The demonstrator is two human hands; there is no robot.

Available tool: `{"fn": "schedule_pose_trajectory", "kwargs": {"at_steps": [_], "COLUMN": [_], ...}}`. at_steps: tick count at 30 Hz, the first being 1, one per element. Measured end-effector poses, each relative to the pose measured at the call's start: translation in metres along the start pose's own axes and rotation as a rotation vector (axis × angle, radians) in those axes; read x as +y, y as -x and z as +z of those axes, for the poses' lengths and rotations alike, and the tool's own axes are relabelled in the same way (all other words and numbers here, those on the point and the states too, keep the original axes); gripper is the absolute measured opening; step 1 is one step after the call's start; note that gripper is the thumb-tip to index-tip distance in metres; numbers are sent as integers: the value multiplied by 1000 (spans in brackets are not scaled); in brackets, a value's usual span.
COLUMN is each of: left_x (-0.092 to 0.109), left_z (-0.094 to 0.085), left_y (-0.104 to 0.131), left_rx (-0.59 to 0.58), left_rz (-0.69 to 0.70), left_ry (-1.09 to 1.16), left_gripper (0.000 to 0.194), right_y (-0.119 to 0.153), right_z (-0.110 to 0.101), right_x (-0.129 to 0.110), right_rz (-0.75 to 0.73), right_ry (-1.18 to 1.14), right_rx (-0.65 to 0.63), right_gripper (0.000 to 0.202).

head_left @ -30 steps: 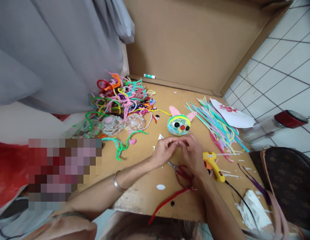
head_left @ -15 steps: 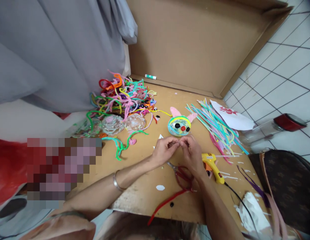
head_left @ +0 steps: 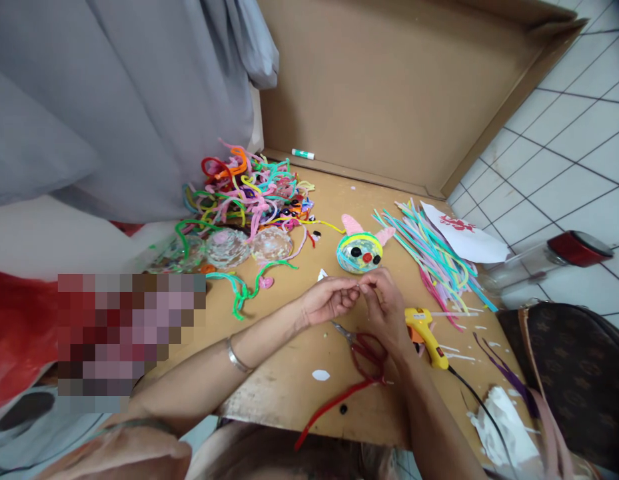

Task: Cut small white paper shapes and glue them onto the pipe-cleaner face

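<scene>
My left hand [head_left: 333,299] and my right hand [head_left: 384,300] meet fingertip to fingertip over the table. The left palm is turned partly up with its fingers curled; the right thumb and fingers pinch at the left fingertips. Whatever lies between them is too small to make out. Just beyond my hands sits a round pipe-cleaner animal face [head_left: 360,257] with pink ears, black eyes and a red nose. Below the right hand lie red-handled scissors [head_left: 362,350], and a red pipe cleaner [head_left: 329,410] runs from beside them to the table's front edge.
A yellow glue gun [head_left: 429,337] with a black cord lies right of my hand. Pipe cleaners [head_left: 429,253] are bundled at the right, near a bottle [head_left: 554,257] and brown bag [head_left: 564,373]. A tangled pile [head_left: 254,190] lies back left. A cardboard panel [head_left: 364,87] stands behind.
My left hand has rolled, so its palm now faces up more and its curled fingers show. The fingertips of both hands remain together. The view has shifted slightly.
</scene>
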State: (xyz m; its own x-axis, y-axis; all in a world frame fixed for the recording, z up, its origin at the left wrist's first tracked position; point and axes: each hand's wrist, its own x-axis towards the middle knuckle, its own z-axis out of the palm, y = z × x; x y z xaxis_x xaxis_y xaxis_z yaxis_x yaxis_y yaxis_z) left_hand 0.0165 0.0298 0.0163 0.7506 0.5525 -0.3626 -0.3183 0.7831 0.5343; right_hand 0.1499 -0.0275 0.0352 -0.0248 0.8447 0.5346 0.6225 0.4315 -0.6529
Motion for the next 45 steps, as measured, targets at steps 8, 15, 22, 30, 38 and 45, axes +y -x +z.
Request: {"fn": "schedule_pose_trajectory", "kwargs": {"at_steps": [8,15,22,30,38,45], "left_x": [2,-1,2,0,5,3], "left_z": [0,0,-6,-8,-8,-6], "left_y": [0,-2,-8,-10,-8,-4], "left_rx": [8,85,176,182,161,72], "left_rz": [47,187,309,433,496,416], "left_ry": [46,-64,-145,-208,-209,-110], "left_gripper": [8,12,24,28,28,29], "right_y": [-1,-2,28,94,83,70], "right_z": [-2,1,-17,-13,-28,-24], "right_x": [1,2,-24,-23,-32,-37], "right_rz": [9,51,156,151,437,787], "right_ry": [31,117,384,709,160,-492], "right_rx": [-2,21,-233,-415,-142,115], "right_gripper": [18,17,15,25,43,52]}}
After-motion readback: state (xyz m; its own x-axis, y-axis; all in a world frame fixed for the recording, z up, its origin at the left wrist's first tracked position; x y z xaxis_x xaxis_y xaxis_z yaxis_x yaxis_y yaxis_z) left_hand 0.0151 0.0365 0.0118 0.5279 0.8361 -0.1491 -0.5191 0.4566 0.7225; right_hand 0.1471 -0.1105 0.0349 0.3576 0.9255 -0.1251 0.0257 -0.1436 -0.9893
